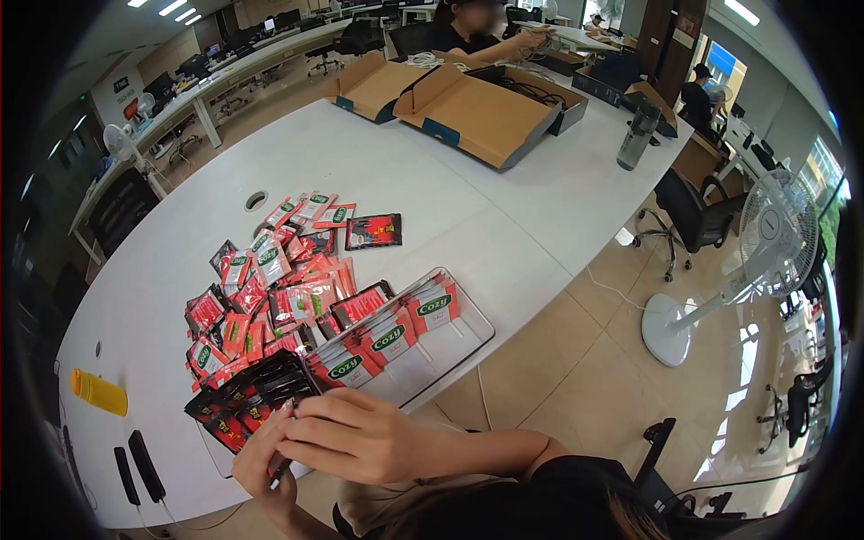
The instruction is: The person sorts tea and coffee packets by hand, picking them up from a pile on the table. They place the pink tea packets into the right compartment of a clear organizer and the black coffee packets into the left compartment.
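Both hands gripping fanned stack of black sachets [252,396] at near edge of desk [405,180]: right hand [360,439] on top, left hand [259,468] under. Just beside: clear tray [454,346] w/ row of Cozi sachets [389,337]. Loose red sachet pile [270,297] behind, twd desk centre.

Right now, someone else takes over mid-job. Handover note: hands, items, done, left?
Left hand: holds the fanned black sachets from below.
Right hand: fingers pinch the same fan at its near edge.
Tray: at the edge of the table, with three rows of Cozi packets in it and the rest bare.
Pile: loose red and green sachets left of the tray. One black sachet lies apart beyond it.
Done: three rows in the tray.
Left: the pile and the fan are outside the tray.
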Demonstrator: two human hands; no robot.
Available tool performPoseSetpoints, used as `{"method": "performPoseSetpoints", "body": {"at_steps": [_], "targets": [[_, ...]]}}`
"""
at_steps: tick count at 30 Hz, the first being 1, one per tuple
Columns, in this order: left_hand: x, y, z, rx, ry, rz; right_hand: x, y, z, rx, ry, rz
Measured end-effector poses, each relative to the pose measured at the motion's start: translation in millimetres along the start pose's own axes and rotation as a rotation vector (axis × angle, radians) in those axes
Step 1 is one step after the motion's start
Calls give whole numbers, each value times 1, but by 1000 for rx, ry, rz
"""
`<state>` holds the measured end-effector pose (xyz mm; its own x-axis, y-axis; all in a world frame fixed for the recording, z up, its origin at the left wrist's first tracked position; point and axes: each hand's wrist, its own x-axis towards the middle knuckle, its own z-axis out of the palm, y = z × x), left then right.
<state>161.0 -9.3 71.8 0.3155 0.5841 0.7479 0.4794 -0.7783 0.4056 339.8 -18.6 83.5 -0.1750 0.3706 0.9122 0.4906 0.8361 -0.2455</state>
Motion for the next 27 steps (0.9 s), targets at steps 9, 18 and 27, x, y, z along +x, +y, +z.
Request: {"method": "performPoseSetpoints", "body": {"at_steps": [9,18,27], "targets": [[-20,-18,-8,-247,271,-201,-7,3,4,588,135,410],[-14,-12,-12,-266,197,-114,-28,-2,30,271,-237,531],[-15,-13,-16,-308,292,-245,-8,17,17,480,-100,706]]}}
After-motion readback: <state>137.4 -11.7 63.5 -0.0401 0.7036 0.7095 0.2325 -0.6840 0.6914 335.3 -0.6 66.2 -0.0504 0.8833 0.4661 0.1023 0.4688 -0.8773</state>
